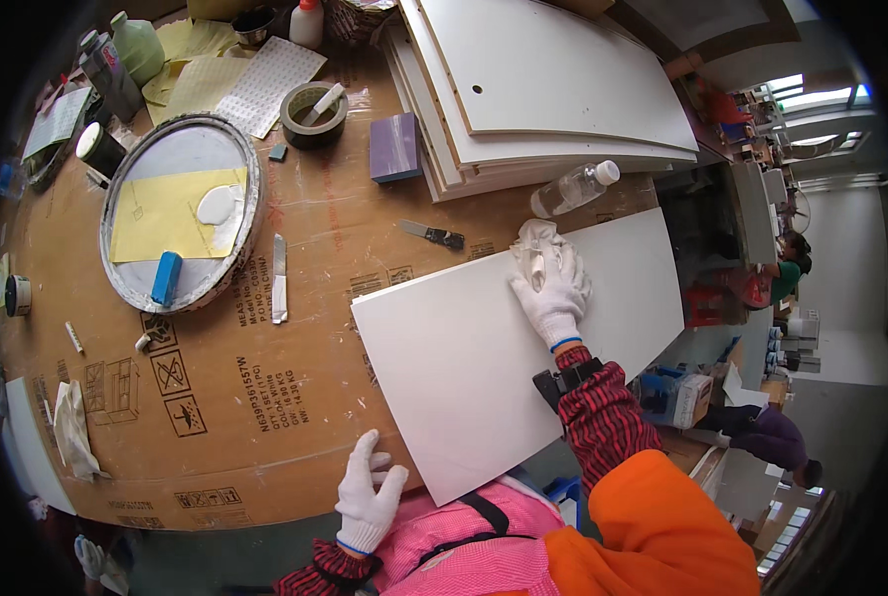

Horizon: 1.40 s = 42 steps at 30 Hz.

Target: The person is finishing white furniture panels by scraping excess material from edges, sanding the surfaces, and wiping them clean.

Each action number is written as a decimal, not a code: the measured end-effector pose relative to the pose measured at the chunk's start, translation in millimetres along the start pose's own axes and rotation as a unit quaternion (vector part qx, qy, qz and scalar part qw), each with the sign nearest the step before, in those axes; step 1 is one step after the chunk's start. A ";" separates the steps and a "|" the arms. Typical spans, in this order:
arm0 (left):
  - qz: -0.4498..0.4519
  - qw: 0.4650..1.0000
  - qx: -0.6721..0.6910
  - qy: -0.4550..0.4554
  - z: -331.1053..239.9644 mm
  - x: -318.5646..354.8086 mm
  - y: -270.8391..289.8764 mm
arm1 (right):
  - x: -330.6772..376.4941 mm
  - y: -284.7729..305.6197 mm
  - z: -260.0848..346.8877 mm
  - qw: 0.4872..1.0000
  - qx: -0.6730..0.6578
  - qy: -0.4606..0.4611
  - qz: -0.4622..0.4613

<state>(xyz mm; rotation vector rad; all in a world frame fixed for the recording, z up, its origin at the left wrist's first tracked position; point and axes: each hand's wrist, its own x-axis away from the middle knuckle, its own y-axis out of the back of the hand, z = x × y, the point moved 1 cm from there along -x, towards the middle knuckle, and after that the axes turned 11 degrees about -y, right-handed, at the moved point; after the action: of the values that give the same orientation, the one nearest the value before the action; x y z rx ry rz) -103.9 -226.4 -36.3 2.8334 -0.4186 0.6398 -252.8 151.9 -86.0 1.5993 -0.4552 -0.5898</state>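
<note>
A white board (523, 358) lies at an angle across the front right of the work surface. On its far edge rests my right hand (551, 293) in a white knit glove, fingers bent over a crumpled white cloth (537, 236). My left hand (370, 497), also gloved, is near the front edge, just left of the board's near corner. Its fingers are apart and nothing is in them. A clear bottle (575, 189) with a white cap lies beyond my right hand. To the left of that hand is a putty knife (432, 234) with a dark handle.
Stacked white boards (563, 79) stand at the back. A round lid (116, 223) at left bears yellow paper (146, 214), white paste (218, 205) and a blue block (167, 278). Nearby are a tape roll (310, 134) and a purple sanding block (394, 147). Other people work at far right.
</note>
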 end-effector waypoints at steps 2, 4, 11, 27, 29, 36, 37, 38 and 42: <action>-0.006 0.998 0.036 -0.042 4.7 -8.3 -34.1 | 27.4 0.6 46.2 0.993 -0.103 0.053 -0.028; -0.116 0.975 -0.081 -0.170 34.0 -11.7 -58.2 | 65.6 19.6 99.3 0.975 -0.168 0.144 -0.017; -0.143 0.957 -0.155 -0.197 40.1 -12.5 -73.6 | 149.9 43.5 154.4 0.880 -0.342 0.327 0.049; -0.217 0.893 -0.374 -0.125 7.1 -20.2 -147.0 | -158.7 -35.0 -203.2 0.991 -0.033 0.071 -0.104; -0.252 0.871 -0.407 -0.111 13.4 -25.5 -157.9 | -215.9 -48.7 -297.5 0.988 0.024 -0.090 -0.125; -0.307 0.817 -0.473 -0.119 13.3 -32.1 -167.2 | -260.3 11.9 -349.3 0.957 -0.182 -0.224 0.019; -0.311 0.815 -0.476 -0.106 11.9 -30.4 -167.6 | -224.8 31.9 -302.9 0.966 -0.254 -0.045 -0.023; -0.310 0.816 -0.479 -0.096 11.3 -31.5 -168.2 | -190.3 50.9 -258.9 0.959 -0.260 0.108 -0.012; -0.304 0.806 -0.503 -0.072 5.4 -36.5 -178.4 | -85.9 9.5 -173.1 0.837 -0.232 0.375 0.323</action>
<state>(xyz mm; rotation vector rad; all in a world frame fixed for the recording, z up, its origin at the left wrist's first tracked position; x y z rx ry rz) -76.7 -52.0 -81.7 1.7938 0.1410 0.0065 -213.5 339.1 -57.1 0.9914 -0.1991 0.4323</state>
